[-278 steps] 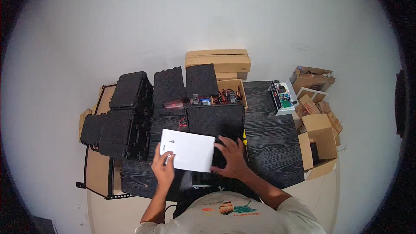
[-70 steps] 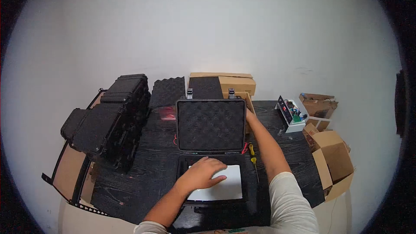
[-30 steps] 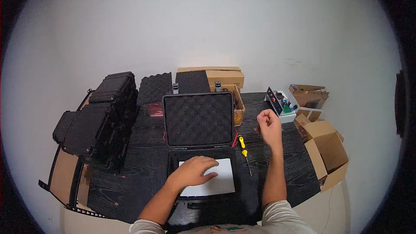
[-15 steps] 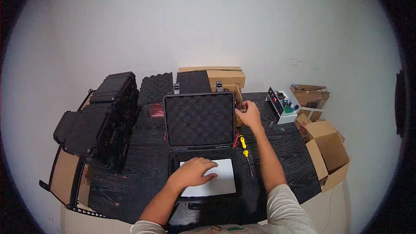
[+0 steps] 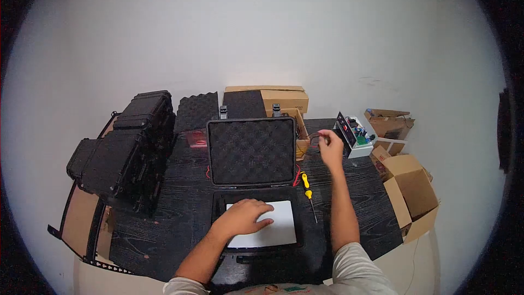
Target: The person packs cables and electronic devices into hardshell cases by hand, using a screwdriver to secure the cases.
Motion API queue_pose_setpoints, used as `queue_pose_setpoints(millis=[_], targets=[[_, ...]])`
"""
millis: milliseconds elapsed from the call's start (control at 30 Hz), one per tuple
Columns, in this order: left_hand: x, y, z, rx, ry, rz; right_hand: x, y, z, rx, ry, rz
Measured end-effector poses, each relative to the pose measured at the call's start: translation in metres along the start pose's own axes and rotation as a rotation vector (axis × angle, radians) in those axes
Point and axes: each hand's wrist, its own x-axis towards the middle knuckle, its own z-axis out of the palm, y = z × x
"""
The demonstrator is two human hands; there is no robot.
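An opened black hard case [image 5: 299,224] lies in front of me, its foam-lined lid [image 5: 251,152] standing upright. In its base sits a flat white panel [image 5: 281,224]. My left hand [image 5: 244,217] rests on the panel's left part, with fingers stretched and thumb apart. To the right of the lid, my right hand [image 5: 331,147] is raised with its fingers pinched. A thin dark wire [image 5: 313,135] loops from the small cardboard box [image 5: 301,145] to those fingertips. The lid hides part of that box. A yellow and black screwdriver [image 5: 307,186] lies right of the case.
Black hard cases [image 5: 123,147] are stacked at the left. Behind the lid are grey foam sheets [image 5: 197,112] and a long cardboard box [image 5: 286,98]. A white unit with exposed circuit boards [image 5: 357,139] stands at the right, near an open carton [image 5: 415,191]. Red wires [image 5: 297,176] lie beside the lid.
My right hand has moved right, away from the small cardboard box, and a dark wire now shows between box and fingers. My left hand stays on the white panel.
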Motion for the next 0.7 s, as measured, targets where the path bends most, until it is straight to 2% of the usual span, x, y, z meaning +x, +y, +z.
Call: queue_pose_setpoints(millis=[133, 167, 300, 467, 567, 700], targets=[[0.0, 0.0, 0.001, -0.002, 0.033, 0.011, -0.025, -0.052, -0.031, 0.538, -0.113, 0.098], [0.001, -0.001, 0.002, -0.002, 0.05, 0.017, -0.032, -0.063, -0.038, 0.575, -0.162, 0.06], [0.0, 0.0, 0.002, -0.044, 0.091, 0.052, -0.059, -0.1, -0.064, 0.825, -0.348, 0.194], [0.003, 0.021, -0.015, -0.187, 0.223, 0.05, -0.092, -0.148, -0.066, 0.873, -0.783, 0.274], [0.002, 0.021, -0.015, -0.234, 0.312, 0.174, -0.114, -0.16, -0.054, 0.939, -1.041, 0.282], [0.001, 0.017, -0.008, -0.601, 0.151, 0.144, -0.139, -0.169, -0.031, 0.972, -1.146, 0.233]])
